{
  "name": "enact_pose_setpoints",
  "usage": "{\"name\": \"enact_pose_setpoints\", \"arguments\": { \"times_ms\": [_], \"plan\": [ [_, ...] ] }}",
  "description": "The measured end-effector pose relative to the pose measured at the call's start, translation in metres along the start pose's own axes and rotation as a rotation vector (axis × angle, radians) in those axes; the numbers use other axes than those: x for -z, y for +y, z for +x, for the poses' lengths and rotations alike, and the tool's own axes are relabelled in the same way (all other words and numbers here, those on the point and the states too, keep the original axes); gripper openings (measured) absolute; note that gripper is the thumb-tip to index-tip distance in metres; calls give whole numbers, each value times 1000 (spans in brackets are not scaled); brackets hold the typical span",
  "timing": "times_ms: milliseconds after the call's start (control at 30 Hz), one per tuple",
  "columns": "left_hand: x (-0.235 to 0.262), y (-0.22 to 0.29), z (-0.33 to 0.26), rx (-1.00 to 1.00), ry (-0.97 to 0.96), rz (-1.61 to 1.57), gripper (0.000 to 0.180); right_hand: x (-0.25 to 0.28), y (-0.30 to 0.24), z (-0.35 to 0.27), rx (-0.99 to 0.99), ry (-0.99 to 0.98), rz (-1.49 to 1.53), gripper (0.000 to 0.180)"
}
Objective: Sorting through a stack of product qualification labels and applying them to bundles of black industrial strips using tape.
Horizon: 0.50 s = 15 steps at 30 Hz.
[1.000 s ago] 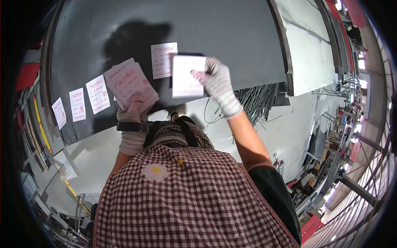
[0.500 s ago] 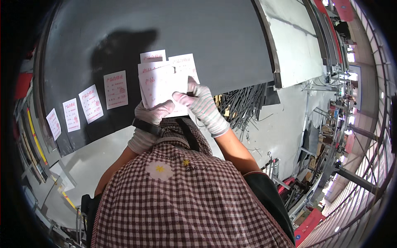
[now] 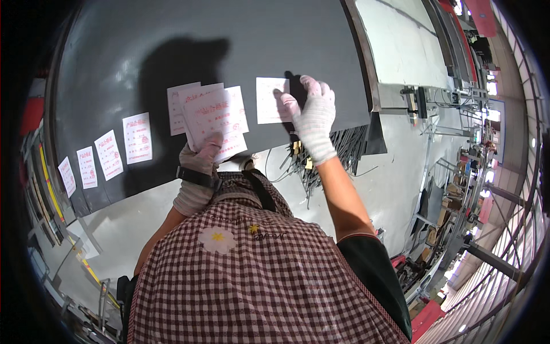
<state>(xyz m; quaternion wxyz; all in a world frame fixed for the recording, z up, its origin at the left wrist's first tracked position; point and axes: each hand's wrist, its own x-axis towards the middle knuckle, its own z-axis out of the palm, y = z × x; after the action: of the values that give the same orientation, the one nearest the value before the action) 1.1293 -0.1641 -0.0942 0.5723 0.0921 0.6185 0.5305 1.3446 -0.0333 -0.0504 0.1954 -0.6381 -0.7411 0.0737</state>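
My left hand (image 3: 197, 163), in a pale knitted glove, is closed on a small fanned stack of white paper slips (image 3: 217, 120) with red print, its thumb on top. Behind the stack, partly covered, another slip (image 3: 176, 114) appears to lie on the dark tabletop (image 3: 269, 40). To the right, a single white slip (image 3: 269, 103) rests flat on that surface. My gloved right hand (image 3: 315, 117) hovers at this slip's right edge, thumb and fingers apart, holding nothing that shows. Whether the thumb touches the slip, I cannot tell.
Several similar slips (image 3: 137, 137) lie in a row toward the left of the tabletop. A bundle of thin black strips (image 3: 338, 152) sticks out beyond its near right edge. A white panel (image 3: 398, 40) borders it on the right.
My right hand has left the stack and moved right to the single slip, its fingers opening. The left hand keeps the stack. The view has shifted slightly.
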Motion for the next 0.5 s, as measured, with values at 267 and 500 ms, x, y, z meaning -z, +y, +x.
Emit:
{"name": "enact_pose_setpoints", "arguments": {
  "times_ms": [267, 500],
  "plan": [
    [-109, -16, -11, -250, -223, 233, 28, 18, 42, -28, -266, -501, 1038, 16],
    [-130, -32, -6, -103, 2, -163, 32, 17, 92, 2, -229, -319, 1019, 28]
  ]
}}
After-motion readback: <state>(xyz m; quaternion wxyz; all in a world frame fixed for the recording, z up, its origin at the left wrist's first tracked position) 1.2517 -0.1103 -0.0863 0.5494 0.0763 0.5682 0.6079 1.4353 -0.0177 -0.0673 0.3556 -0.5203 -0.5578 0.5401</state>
